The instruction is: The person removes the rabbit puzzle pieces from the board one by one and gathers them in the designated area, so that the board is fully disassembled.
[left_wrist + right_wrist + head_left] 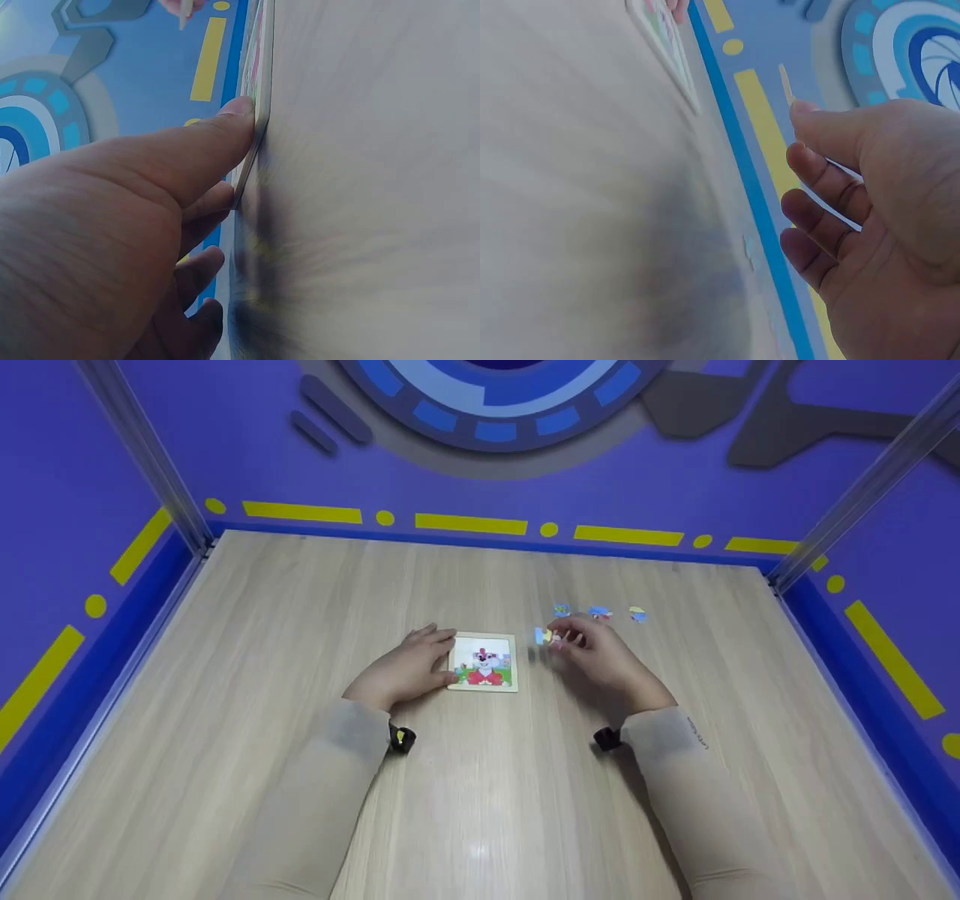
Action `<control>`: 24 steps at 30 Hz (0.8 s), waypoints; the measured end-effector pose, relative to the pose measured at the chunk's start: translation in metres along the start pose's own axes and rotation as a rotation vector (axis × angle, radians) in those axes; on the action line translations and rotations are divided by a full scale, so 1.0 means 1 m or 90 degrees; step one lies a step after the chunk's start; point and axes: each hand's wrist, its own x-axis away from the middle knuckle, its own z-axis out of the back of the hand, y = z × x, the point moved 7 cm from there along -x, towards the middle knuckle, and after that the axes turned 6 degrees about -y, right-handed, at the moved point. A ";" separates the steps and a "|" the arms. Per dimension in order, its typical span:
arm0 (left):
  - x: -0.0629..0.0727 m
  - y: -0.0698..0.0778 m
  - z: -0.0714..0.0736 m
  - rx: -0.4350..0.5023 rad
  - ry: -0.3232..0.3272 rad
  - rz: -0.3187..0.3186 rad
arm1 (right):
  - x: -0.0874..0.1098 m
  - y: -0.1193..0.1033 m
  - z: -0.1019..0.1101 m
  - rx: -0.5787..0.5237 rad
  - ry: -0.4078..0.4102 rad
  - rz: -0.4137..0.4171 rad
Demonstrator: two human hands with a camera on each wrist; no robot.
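Note:
A small square puzzle board (484, 688) with a pale wooden rim lies on the table, its picture a cartoon animal in red with a blank white part at the top. My left hand (409, 666) rests at its left side, thumb on the lower left rim and fingers near the upper left corner. In the left wrist view the thumb (217, 142) presses the board's edge. Just right of the board, my right hand (600, 656) pinches a puzzle piece (541, 636) between thumb and fingertips, raised over the table. The piece (785, 82) appears edge-on in the right wrist view.
Behind the right hand lie three loose puzzle pieces: a blue-green one (561, 609), a blue and red one (600, 612) and a yellow and blue one (637, 614). Purple-blue walls (225, 435) enclose the wooden table (337, 585) at the back and sides.

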 end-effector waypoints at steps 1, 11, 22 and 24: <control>0.000 0.000 0.000 0.000 0.000 -0.001 | -0.001 0.002 0.001 0.006 0.003 0.005; -0.001 -0.001 -0.001 -0.004 0.002 -0.013 | -0.004 0.026 0.010 0.021 0.020 0.030; -0.001 -0.001 -0.001 0.000 -0.003 -0.015 | -0.004 0.040 0.013 0.051 0.025 -0.001; -0.002 -0.001 -0.001 -0.001 -0.004 -0.015 | -0.004 0.041 0.014 0.061 0.025 0.002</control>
